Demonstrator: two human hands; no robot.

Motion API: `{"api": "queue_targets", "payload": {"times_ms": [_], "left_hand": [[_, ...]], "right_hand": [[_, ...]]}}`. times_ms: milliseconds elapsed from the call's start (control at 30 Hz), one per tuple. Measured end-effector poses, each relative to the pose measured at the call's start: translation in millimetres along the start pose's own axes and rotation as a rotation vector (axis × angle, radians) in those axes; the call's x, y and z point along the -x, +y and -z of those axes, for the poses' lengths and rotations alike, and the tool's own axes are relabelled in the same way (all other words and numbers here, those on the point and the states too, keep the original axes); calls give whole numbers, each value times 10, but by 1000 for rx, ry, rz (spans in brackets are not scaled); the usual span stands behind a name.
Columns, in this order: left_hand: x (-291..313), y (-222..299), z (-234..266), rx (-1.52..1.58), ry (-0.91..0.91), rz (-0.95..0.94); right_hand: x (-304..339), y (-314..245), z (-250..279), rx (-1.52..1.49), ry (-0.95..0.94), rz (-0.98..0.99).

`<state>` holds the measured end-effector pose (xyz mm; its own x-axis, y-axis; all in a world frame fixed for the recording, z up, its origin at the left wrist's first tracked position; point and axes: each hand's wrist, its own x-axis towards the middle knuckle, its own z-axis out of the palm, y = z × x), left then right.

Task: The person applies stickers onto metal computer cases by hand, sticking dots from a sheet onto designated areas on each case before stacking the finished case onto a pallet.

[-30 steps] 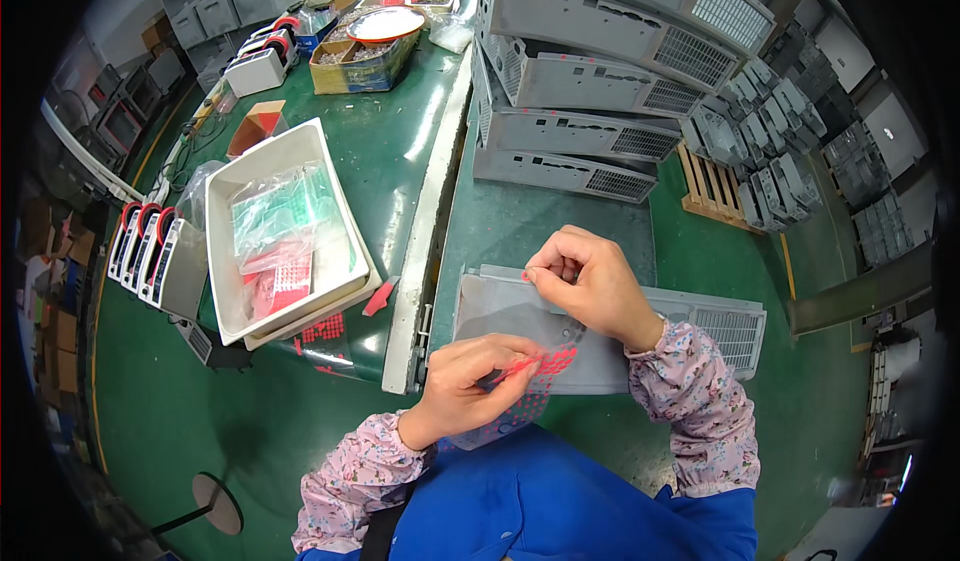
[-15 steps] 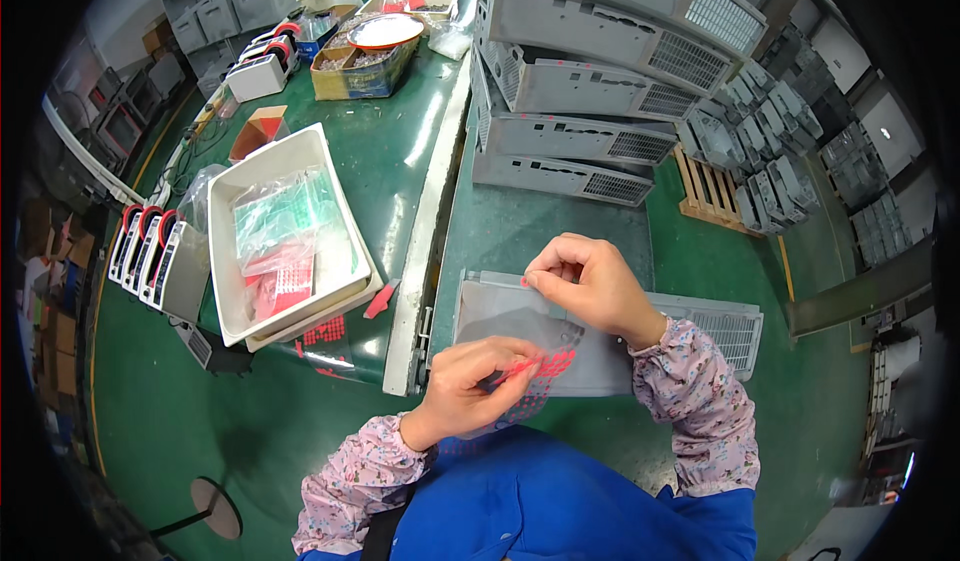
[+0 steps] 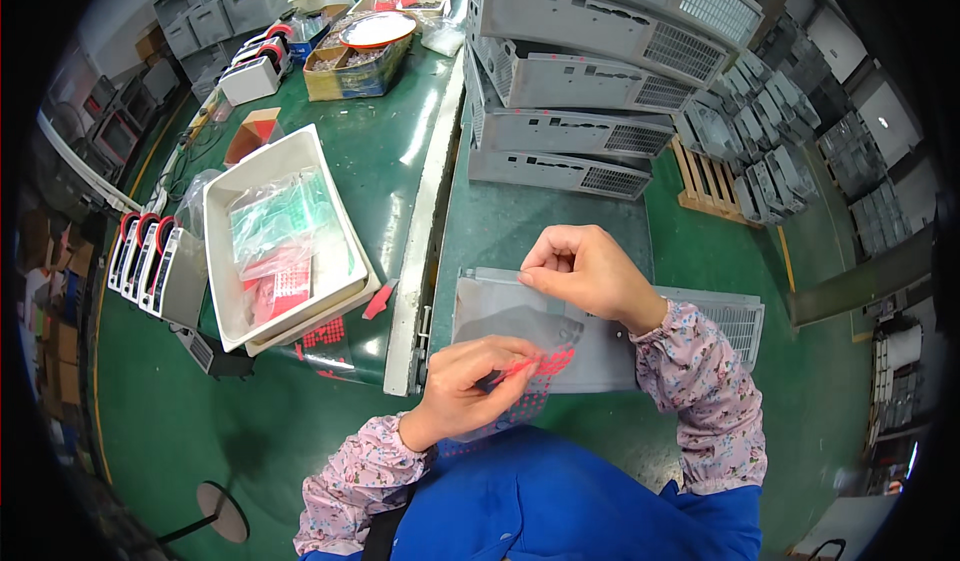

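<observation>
A grey sheet-metal case part [image 3: 497, 309] with a vented end lies flat on the green bench in front of me. My left hand [image 3: 466, 389] pinches a clear sticker sheet [image 3: 556, 363] carrying rows of small red dots; it hangs over the near side of the metal. Above the far edge of the part is my right hand [image 3: 590, 273], thumb and forefinger pressed together at the rim. Whatever those fingertips hold, if anything, is too small to make out. Both forearms wear pink flowered sleeves.
A stack of similar grey metal cases [image 3: 590, 81] rises beyond the part. To the left stands a white tray [image 3: 222, 261] with bagged green and red sticker sheets. A red scrap [image 3: 379, 301] lies beside it. Farther off are a divided parts box [image 3: 350, 83] and a wooden pallet [image 3: 712, 191].
My right hand has shifted slightly up and left at the part's far edge. The red dot seen at its fingertips earlier no longer shows. My left hand keeps its place with the sheet.
</observation>
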<state>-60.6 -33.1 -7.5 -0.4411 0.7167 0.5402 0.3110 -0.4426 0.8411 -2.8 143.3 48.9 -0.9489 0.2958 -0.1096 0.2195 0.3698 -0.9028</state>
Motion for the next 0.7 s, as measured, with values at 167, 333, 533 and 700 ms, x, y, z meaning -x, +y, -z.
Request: {"api": "queue_targets", "payload": {"times_ms": [167, 333, 533, 700], "left_hand": [[-22, -18, 5, -14, 12, -12], [-48, -27, 6, -42, 16, 3], [-95, -20, 33, -29, -8, -1], [-114, -21, 6, -20, 4, 21]], "right_hand": [[-51, 17, 32, -125, -45, -37], [-130, 43, 81, -91, -104, -41], [-228, 76, 130, -173, -140, -89], [-271, 45, 200, -168, -206, -196]]}}
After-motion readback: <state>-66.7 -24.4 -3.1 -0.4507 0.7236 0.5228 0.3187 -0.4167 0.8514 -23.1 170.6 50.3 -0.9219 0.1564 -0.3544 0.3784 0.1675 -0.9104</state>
